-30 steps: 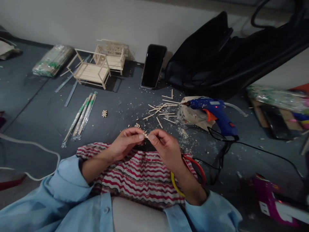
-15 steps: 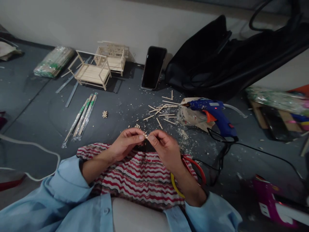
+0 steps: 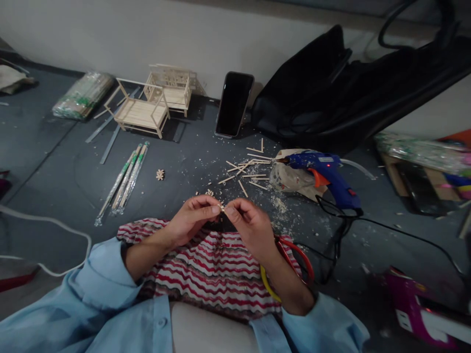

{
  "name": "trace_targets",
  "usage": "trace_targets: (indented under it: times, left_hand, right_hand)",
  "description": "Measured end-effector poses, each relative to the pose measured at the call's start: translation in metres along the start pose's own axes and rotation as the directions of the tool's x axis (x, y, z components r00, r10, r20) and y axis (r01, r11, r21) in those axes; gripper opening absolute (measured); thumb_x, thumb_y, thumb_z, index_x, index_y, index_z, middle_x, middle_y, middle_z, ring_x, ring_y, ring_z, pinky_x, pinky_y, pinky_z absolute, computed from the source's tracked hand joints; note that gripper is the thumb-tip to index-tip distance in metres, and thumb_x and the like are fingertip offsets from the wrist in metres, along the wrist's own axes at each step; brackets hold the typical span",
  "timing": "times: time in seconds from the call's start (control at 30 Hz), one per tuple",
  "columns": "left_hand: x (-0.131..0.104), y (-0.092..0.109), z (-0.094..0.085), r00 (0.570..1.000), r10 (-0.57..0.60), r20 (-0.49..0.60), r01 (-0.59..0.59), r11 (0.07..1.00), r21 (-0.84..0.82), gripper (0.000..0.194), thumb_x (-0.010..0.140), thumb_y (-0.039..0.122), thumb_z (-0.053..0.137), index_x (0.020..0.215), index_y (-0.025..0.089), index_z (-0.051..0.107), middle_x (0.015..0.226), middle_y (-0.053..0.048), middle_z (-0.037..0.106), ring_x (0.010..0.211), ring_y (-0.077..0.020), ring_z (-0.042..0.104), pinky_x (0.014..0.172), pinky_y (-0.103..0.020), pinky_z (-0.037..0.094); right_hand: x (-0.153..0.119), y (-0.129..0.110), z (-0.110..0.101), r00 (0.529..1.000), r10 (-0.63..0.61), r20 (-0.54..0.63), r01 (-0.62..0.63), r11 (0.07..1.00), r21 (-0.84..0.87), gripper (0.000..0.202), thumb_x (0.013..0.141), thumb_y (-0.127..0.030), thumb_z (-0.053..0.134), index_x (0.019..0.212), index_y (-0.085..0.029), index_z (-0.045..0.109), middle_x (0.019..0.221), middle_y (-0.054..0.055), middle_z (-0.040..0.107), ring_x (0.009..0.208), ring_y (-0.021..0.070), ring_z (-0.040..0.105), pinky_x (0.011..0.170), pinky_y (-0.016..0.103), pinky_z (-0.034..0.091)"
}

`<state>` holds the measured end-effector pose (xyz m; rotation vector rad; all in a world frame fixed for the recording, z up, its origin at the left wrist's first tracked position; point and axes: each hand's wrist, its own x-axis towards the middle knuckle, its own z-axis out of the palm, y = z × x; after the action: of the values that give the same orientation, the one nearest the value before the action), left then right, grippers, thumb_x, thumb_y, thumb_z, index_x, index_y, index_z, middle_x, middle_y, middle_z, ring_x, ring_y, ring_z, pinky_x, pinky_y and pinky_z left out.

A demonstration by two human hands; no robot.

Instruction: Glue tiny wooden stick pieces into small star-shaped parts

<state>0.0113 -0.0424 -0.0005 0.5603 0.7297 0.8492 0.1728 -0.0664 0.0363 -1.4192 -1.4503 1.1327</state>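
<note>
My left hand and my right hand meet above the striped cloth. Both pinch a tiny pale wooden piece between thumb and fingertips, and the fingers partly cover it. Just beyond my fingertips lies a small pile of short wood bits. A star-shaped cluster of wood pieces rests on the dark surface to the left. Thin cut sticks lie scattered beyond my hands, near the blue glue gun, whose nozzle points left.
Two miniature wooden frames stand at the back left, beside wrapped sticks. A phone leans near the wall, with a black bag to its right. Red-and-yellow-handled scissors lie by my right wrist; a cable runs rightward.
</note>
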Motion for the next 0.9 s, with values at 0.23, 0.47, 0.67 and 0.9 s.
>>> trace_targets:
  times: [0.23, 0.47, 0.67, 0.9]
  left_hand:
    - [0.0006, 0.0004, 0.0019, 1.000, -0.008, 0.001, 0.008, 0.999, -0.043, 0.023, 0.065, 0.031, 0.086, 0.075, 0.015, 0.073, 0.066, 0.000, 0.064, 0.064, -0.0104, 0.055, 0.069, -0.026, 0.043]
    - [0.0027, 0.0033, 0.0040, 1.000, 0.012, 0.027, -0.008, 0.992, -0.127, 0.021, 0.068, 0.032, 0.083, 0.070, 0.015, 0.071, 0.057, 0.002, 0.056, 0.059, -0.0093, 0.051, 0.066, -0.026, 0.043]
    - [0.0018, 0.0014, 0.0021, 0.999, 0.017, 0.036, -0.013, 0.994, -0.108, 0.021, 0.068, 0.032, 0.084, 0.073, 0.015, 0.072, 0.058, 0.002, 0.057, 0.061, -0.0098, 0.053, 0.068, -0.026, 0.044]
    - [0.0007, 0.0002, 0.0013, 1.000, 0.003, 0.016, -0.002, 0.996, -0.085, 0.022, 0.065, 0.030, 0.086, 0.075, 0.016, 0.073, 0.066, 0.000, 0.064, 0.064, -0.0102, 0.055, 0.070, -0.026, 0.044]
  right_hand:
    - [0.0006, 0.0021, 0.0007, 0.999, 0.029, -0.016, -0.028, 0.999, 0.020, 0.024, 0.088, -0.040, 0.061, 0.074, -0.021, 0.061, 0.068, -0.002, 0.061, 0.064, 0.0126, 0.053, 0.062, 0.023, 0.044]
    - [-0.0029, 0.0005, 0.0019, 0.992, -0.023, -0.123, 0.029, 0.998, 0.049, 0.017, 0.088, -0.037, 0.062, 0.081, -0.021, 0.063, 0.073, -0.002, 0.061, 0.064, 0.0124, 0.054, 0.063, 0.024, 0.045]
    - [-0.0057, -0.0047, 0.0017, 0.965, -0.201, -0.170, 0.176, 0.973, -0.152, 0.005, 0.086, -0.027, 0.066, 0.084, -0.023, 0.067, 0.084, 0.002, 0.067, 0.076, 0.0157, 0.061, 0.069, 0.027, 0.049]
    - [-0.0065, -0.0024, 0.0023, 0.956, -0.251, -0.152, 0.214, 0.951, -0.222, 0.005, 0.087, -0.027, 0.067, 0.084, -0.024, 0.069, 0.085, 0.002, 0.069, 0.074, 0.0159, 0.062, 0.068, 0.029, 0.050]
